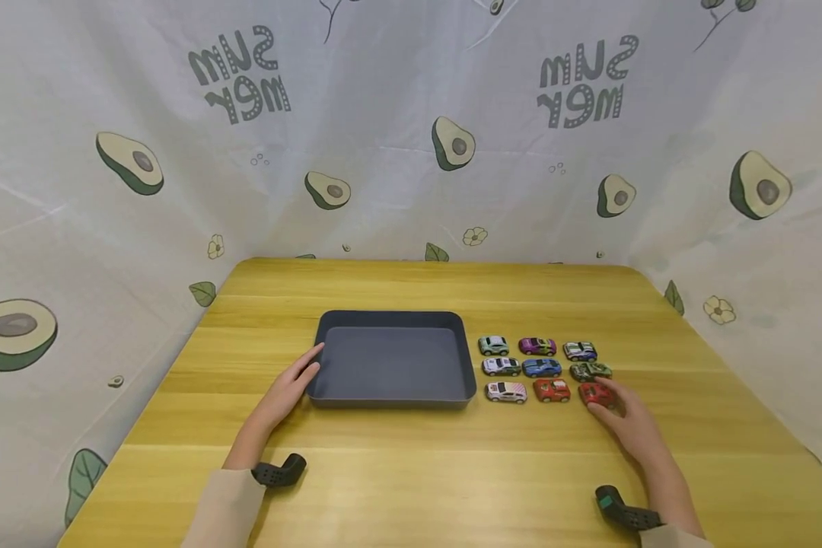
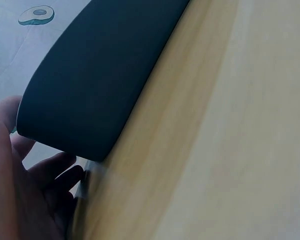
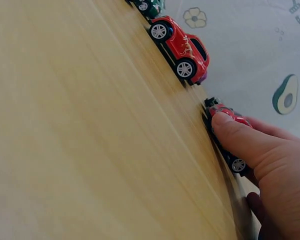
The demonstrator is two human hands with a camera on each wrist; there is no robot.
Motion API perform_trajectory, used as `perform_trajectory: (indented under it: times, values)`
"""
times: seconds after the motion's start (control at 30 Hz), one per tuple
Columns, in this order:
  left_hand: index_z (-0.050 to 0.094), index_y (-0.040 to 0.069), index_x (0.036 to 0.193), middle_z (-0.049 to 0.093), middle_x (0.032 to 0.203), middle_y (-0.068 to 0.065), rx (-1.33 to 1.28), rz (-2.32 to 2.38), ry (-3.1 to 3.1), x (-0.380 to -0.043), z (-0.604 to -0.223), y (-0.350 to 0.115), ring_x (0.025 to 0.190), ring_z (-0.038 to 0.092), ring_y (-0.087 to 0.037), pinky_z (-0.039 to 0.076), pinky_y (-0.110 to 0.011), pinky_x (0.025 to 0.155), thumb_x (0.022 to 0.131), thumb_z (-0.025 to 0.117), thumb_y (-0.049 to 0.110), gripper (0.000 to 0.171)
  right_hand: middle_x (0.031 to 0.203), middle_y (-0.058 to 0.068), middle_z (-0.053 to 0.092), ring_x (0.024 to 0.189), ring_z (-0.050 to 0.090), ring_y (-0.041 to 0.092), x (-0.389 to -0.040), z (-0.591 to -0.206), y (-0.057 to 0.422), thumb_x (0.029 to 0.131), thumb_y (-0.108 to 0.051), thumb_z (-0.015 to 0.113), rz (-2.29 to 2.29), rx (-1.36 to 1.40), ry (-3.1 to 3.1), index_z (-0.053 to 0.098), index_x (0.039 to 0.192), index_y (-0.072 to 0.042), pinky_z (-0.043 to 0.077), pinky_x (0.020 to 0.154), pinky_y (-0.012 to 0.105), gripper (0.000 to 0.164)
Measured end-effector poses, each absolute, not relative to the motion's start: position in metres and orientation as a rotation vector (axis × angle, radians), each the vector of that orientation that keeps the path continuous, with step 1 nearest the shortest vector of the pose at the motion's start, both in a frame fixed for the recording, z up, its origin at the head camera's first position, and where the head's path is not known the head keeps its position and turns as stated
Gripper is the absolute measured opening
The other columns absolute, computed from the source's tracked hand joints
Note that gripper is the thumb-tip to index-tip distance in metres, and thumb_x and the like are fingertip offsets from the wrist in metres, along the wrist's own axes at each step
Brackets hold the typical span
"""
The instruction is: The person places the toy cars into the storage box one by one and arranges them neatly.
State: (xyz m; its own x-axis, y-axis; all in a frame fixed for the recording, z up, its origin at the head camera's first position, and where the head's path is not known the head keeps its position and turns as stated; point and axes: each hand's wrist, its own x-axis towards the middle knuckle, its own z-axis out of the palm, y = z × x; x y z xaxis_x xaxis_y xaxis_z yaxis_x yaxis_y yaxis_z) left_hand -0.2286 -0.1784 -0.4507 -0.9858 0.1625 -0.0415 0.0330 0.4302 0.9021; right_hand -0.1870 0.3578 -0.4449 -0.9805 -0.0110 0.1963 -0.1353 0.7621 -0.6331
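Note:
My right hand (image 1: 633, 426) pinches a red toy car (image 1: 596, 393) at the near right corner of a group of toy cars. The right wrist view shows the thumb pressed on this car's (image 3: 232, 112) near side, the fingers mostly hidden behind it. Left of it stands another red toy car (image 1: 552, 390); a green toy car (image 1: 589, 371) sits just behind the held one. My left hand (image 1: 284, 392) rests at the left side of a dark grey rectangular tray (image 1: 392, 403), fingertips at its rim. Loosely bent lower fingers (image 2: 55, 170) show below the tray's corner in the left wrist view.
More toy cars stand in rows right of the tray, among them a white-and-pink car (image 1: 506, 392), a blue car (image 1: 542, 367) and a purple car (image 1: 537, 346). All are on a wooden table (image 1: 411, 472). A printed cloth (image 1: 383, 114) hangs behind and beside it.

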Motion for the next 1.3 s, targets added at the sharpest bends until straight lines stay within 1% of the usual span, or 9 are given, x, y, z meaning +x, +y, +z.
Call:
perform_trajectory:
  times: [0.2, 0.27, 0.53, 0.7, 0.9, 1.13, 1.3]
  values:
    - [0.022, 0.027, 0.145, 0.014, 0.153, -0.01, 0.173, 1.603, 2.543, -0.2296, -0.4535, -0.1789, 0.141, 0.011, -0.033, 0.013, -0.056, 0.111, 0.097, 0.036, 0.041, 0.052, 0.117, 0.038, 0.044, 0.107, 0.041, 0.049, -0.1877, -0.4463, 0.3594, 0.088, -0.014, 0.059, 0.969, 0.128, -2.777, 0.043, 0.124, 0.012, 0.033, 0.087, 0.059, 0.047]
    - [0.02, 0.027, 0.146, 0.013, 0.153, -0.01, 0.178, 1.602, 2.541, -0.2302, -0.4543, -0.1791, 0.141, 0.01, -0.033, 0.012, -0.056, 0.111, 0.097, 0.035, 0.041, 0.052, 0.117, 0.038, 0.043, 0.107, 0.041, 0.05, -0.1874, -0.4467, 0.3599, 0.088, -0.016, 0.059, 0.945, 0.119, -2.785, 0.044, 0.123, 0.012, 0.033, 0.087, 0.06, 0.047]
    - [0.02, 0.028, 0.146, 0.012, 0.154, -0.008, 0.188, 1.626, 2.532, -0.2298, -0.4553, -0.1797, 0.141, 0.008, -0.031, 0.01, -0.053, 0.113, 0.099, 0.03, 0.038, 0.049, 0.118, 0.038, 0.04, 0.11, 0.036, 0.052, -0.1853, -0.4461, 0.3604, 0.089, -0.025, 0.059, 0.875, 0.053, -2.836, 0.047, 0.119, 0.012, 0.029, 0.09, 0.064, 0.05]
    - [0.021, 0.029, 0.145, 0.012, 0.154, -0.006, 0.197, 1.636, 2.531, -0.2295, -0.4559, -0.1799, 0.142, 0.008, -0.029, 0.01, -0.052, 0.113, 0.099, 0.03, 0.038, 0.048, 0.12, 0.039, 0.041, 0.112, 0.036, 0.053, -0.186, -0.4461, 0.3612, 0.088, -0.024, 0.06, 0.88, 0.054, -2.845, 0.048, 0.119, 0.012, 0.028, 0.091, 0.064, 0.048]
    - [0.02, 0.026, 0.146, 0.012, 0.154, -0.007, 0.198, 1.636, 2.525, -0.2282, -0.4571, -0.1795, 0.142, 0.008, -0.03, 0.01, -0.052, 0.113, 0.099, 0.03, 0.037, 0.049, 0.126, 0.04, 0.037, 0.116, 0.032, 0.056, -0.1865, -0.4458, 0.3626, 0.089, -0.031, 0.058, 0.932, 0.012, -2.903, 0.045, 0.123, 0.01, 0.027, 0.094, 0.064, 0.055]
    - [0.019, 0.027, 0.146, 0.011, 0.154, -0.007, 0.204, 1.632, 2.523, -0.2279, -0.4563, -0.1797, 0.142, 0.007, -0.03, 0.009, -0.052, 0.113, 0.099, 0.03, 0.037, 0.049, 0.124, 0.038, 0.042, 0.112, 0.041, 0.052, -0.1862, -0.4452, 0.3627, 0.089, -0.037, 0.056, 0.943, -0.073, -2.922, 0.043, 0.126, 0.01, 0.035, 0.089, 0.059, 0.062]
    - [0.019, 0.027, 0.146, 0.012, 0.154, -0.007, 0.22, 1.636, 2.531, -0.2273, -0.4568, -0.1795, 0.142, 0.008, -0.03, 0.009, -0.053, 0.113, 0.099, 0.03, 0.037, 0.049, 0.124, 0.038, 0.041, 0.111, 0.04, 0.052, -0.1844, -0.4413, 0.3606, 0.089, -0.041, 0.055, 0.925, -0.116, -2.928, 0.041, 0.127, 0.01, 0.035, 0.089, 0.06, 0.066]
